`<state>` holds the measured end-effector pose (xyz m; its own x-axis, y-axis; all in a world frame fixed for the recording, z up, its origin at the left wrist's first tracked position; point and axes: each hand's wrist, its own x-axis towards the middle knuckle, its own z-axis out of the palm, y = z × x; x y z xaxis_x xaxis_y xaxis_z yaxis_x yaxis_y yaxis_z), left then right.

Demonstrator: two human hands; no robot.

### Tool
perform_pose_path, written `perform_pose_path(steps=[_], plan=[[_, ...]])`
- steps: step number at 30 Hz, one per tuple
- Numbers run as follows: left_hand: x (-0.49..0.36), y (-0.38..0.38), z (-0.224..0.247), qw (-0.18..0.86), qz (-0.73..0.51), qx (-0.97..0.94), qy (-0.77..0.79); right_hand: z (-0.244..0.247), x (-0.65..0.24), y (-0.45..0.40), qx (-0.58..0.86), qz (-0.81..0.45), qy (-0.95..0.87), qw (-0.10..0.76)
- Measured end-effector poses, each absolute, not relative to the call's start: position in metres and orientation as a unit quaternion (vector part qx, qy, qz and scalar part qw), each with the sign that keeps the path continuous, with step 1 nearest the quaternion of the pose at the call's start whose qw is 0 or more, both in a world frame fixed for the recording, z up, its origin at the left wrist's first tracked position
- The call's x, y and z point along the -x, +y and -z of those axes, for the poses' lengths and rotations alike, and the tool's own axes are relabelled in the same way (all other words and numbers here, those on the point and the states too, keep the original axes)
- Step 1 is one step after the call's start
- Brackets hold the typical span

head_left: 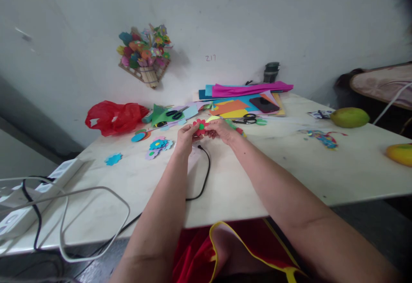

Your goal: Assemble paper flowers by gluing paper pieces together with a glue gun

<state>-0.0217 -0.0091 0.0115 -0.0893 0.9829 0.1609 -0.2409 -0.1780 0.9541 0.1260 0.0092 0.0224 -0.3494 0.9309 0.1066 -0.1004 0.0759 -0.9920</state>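
Observation:
Between my two hands is a red paper flower (200, 122) with a green round centre, held up just above the table. The fingers of my left hand (187, 136) pinch its left edge. My right hand (222, 130) grips its right side, with the fingertips partly hidden. Left of my hands lies a small pile of blue and lilac paper flowers (157, 145) with yellow or green centres. A single blue paper flower (113, 159) lies farther left. Cut paper circles (139, 136) sit behind the pile. Black-handled scissors (247, 119) lie beyond my right hand.
A red plastic bag (116, 118) stands at the back left. Coloured paper sheets (231, 106) carry a dark phone (264, 104). A power strip (61, 172) with loose cables lies left, a black cable (207, 173) in front. Mangoes (349, 117) sit right.

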Motion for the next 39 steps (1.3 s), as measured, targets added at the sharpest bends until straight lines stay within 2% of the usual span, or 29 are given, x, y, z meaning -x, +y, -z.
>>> perform_pose_path(steps=[25,39], plan=[[0.0223,-0.0101,-0.0128,0.501,-0.616,-0.448,0.411,-0.0234,-0.1266,0.0090,0.350,-0.578,-0.585,0.449],[0.0236,-0.0095,-0.0104,0.482,-0.631,-0.447,0.413,-0.0247,-0.1289,0.0079,0.336,-0.560,-0.630,0.420]])
